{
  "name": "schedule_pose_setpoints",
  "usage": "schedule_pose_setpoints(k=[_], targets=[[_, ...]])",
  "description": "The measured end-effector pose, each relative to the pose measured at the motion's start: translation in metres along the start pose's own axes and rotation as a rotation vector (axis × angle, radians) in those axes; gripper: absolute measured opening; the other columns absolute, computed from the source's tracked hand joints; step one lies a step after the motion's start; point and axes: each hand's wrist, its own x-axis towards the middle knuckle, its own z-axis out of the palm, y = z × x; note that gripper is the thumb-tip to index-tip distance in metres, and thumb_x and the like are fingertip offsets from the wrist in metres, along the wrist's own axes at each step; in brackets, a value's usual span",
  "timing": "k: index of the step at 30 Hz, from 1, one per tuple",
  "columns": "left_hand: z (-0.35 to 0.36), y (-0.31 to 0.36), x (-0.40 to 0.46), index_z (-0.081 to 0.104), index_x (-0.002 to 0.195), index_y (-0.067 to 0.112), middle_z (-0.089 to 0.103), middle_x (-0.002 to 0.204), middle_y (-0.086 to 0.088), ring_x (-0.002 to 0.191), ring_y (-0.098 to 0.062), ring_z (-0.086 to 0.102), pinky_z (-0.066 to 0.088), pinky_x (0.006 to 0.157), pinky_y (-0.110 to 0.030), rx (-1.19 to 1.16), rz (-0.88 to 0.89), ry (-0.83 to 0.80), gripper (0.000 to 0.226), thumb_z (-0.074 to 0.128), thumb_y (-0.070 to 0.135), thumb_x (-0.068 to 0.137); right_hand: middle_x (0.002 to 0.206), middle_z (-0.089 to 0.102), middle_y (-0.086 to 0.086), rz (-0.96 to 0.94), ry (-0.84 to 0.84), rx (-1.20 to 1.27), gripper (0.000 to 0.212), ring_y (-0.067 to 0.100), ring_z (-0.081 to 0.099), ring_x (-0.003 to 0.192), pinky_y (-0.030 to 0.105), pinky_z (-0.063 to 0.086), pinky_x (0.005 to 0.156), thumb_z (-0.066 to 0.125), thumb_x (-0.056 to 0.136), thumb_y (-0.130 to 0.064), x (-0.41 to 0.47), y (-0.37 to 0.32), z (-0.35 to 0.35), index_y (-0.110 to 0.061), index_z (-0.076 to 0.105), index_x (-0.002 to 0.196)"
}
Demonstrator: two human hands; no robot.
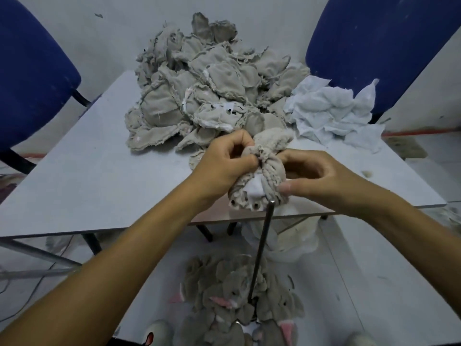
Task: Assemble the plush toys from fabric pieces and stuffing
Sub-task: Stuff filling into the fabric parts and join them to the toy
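Even, soft light; wide-angle bending at the edges; slight overall blur.

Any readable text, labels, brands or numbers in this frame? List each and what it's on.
None: no legible word, label, brand or number in the head view.
Checked: the plush piece held by the left hand and right hand, the grey fabric pile, white fabric scraps, metal rod, table, blue chairs and finished toys on the floor carry no print.
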Motion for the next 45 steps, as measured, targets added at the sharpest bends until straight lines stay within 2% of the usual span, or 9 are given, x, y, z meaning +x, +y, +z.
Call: schedule_pose_setpoints(k=[8,12,16,22,25,28,33,39,45], targets=[[0.014,-0.006,0.01,0.049,0.068,0.012,0.047,0.055,0.007,0.05,-0.006,0.041,0.033,0.047,-0.018,-0.167,-0.109,-0.07,0.012,0.059,0.01,0.074,0.054,0.059,-0.006,-0.007,0.509,-0.078,0.029,0.004,0.055,0.051,0.017,0.046,0.051,0.072,0.075,0.004,0.014,0.022,0.013,-0.019,0.063,0.059],[0.026,-0.007,0.002,0.05,0.068,0.014,0.051,0.062,0.002,0.056,-0.011,0.045,0.038,0.053,-0.025,0.13,0.028,-0.067,0.02,0.069,0.016,0.073,0.05,0.049,-0.007,0.102,0.77,-0.169,0.017,0.011,0.043,0.055,0.028,0.035,0.053,0.065,0.068,-0.014,0.029,0.045,0.015,-0.016,0.057,0.053],[0.027,-0.011,0.004,0.05,0.075,0.016,0.049,0.073,0.008,0.066,-0.008,0.042,0.036,0.062,-0.028,0.406,0.023,-0.135,0.032,0.081,0.022,0.067,0.054,0.053,-0.001,0.285,0.881,-0.125,0.015,0.016,0.045,0.061,0.036,0.039,0.057,0.06,0.073,0.0,0.04,0.059,0.018,-0.009,0.058,0.062],[0.004,-0.016,0.017,0.057,0.073,0.014,0.058,0.068,-0.004,0.06,-0.013,0.054,0.045,0.055,-0.023,0.014,-0.155,0.026,0.028,0.072,-0.009,0.079,0.085,0.061,0.024,0.331,0.624,0.391,0.027,0.032,0.06,0.075,0.043,0.053,0.071,0.062,0.088,-0.004,0.049,0.042,0.018,0.021,0.057,0.099],[0.005,-0.022,0.02,0.054,0.066,0.013,0.055,0.063,-0.009,0.056,-0.017,0.053,0.043,0.052,-0.023,-0.142,-0.232,0.168,0.031,0.062,-0.012,0.083,0.095,0.063,0.025,0.287,0.438,0.628,0.029,0.029,0.067,0.077,0.032,0.059,0.063,0.06,0.09,-0.007,0.041,0.031,0.021,0.015,0.061,0.109],[0.0,-0.027,0.023,0.05,0.061,0.013,0.052,0.049,0.003,0.044,-0.007,0.05,0.041,0.044,-0.016,-0.189,-0.26,0.279,0.035,0.06,-0.013,0.083,0.086,0.066,0.017,0.23,0.262,0.431,0.016,0.026,0.065,0.077,0.034,0.057,0.072,0.067,0.083,-0.016,0.031,0.028,0.019,-0.003,0.066,0.092],[0.018,-0.038,0.019,0.047,0.056,0.019,0.049,0.056,-0.003,0.059,-0.018,0.048,0.039,0.057,-0.03,-0.044,-0.296,0.37,0.036,0.063,-0.005,0.077,0.055,0.057,0.001,0.212,0.631,0.069,0.034,0.017,0.052,0.054,0.031,0.043,0.053,0.071,0.089,-0.026,0.038,0.048,0.034,-0.021,0.061,0.057],[0.015,-0.027,0.013,0.057,0.077,0.011,0.058,0.07,-0.003,0.061,-0.013,0.058,0.048,0.05,-0.022,-0.218,-0.332,-0.05,0.019,0.056,0.002,0.06,0.043,0.041,-0.012,0.317,0.855,-0.18,0.032,0.004,0.034,0.043,0.026,0.031,0.051,0.068,0.073,-0.023,0.045,0.055,0.017,-0.019,0.049,0.046],[-0.002,-0.029,0.008,0.058,0.08,0.006,0.061,0.075,-0.014,0.059,-0.021,0.06,0.053,0.048,-0.022,-0.126,-0.316,0.027,0.02,0.062,-0.014,0.085,0.074,0.062,0.017,0.389,0.549,0.336,0.011,0.025,0.059,0.068,0.034,0.05,0.061,0.069,0.087,-0.014,0.046,0.043,0.018,-0.004,0.068,0.082]])
